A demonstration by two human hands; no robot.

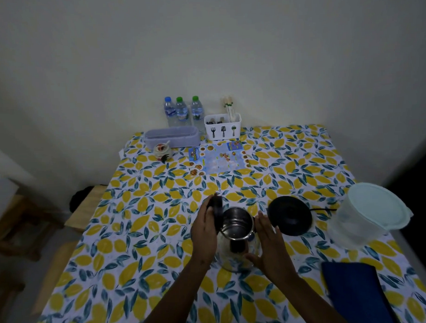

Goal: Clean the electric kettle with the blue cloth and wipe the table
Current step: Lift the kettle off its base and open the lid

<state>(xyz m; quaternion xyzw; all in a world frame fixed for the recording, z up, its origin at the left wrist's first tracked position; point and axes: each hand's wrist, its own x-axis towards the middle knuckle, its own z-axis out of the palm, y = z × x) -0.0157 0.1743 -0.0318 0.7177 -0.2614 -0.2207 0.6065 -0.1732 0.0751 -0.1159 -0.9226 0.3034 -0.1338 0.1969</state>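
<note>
Where the table (142, 236) is covered by a lemon-print cloth, the largest container, a lidded translucent tub (368, 214), is seen at about three o'clock from the kettle; its contents cannot be made out. At eleven o'clock, against the wall, a long lilac box (171, 137) is set, with nothing visible inside it. Just right of it, at twelve o'clock, a white cutlery caddy (223, 128) is stood, holding dark-handled utensils and pale chopsticks (228, 106) that rise above its rim. Behind the box, three water bottles (182, 111) are lined up, filled with clear water. The electric kettle (236, 238) is placed at the centre of the near half, tilted toward the viewer, its lid (217, 209) swung open to ten o'clock and its steel interior shown empty. The kettle's left flank and the raised lid are touched by the left hand (204, 231), fingers straight and held together; the right flank is cupped by the right hand (268, 246), fingers loosely spread, thumb low on the body. The round black base (290, 215) is laid just beside the kettle at two o'clock, its cord trailing toward the tub. The blue cloth (356, 294) is left folded at five o'clock, well apart from both hands. A printed menu sheet (219, 158) is laid flat at twelve o'clock, and a small ceramic jar (162, 151) is set before the lilac box.
</note>
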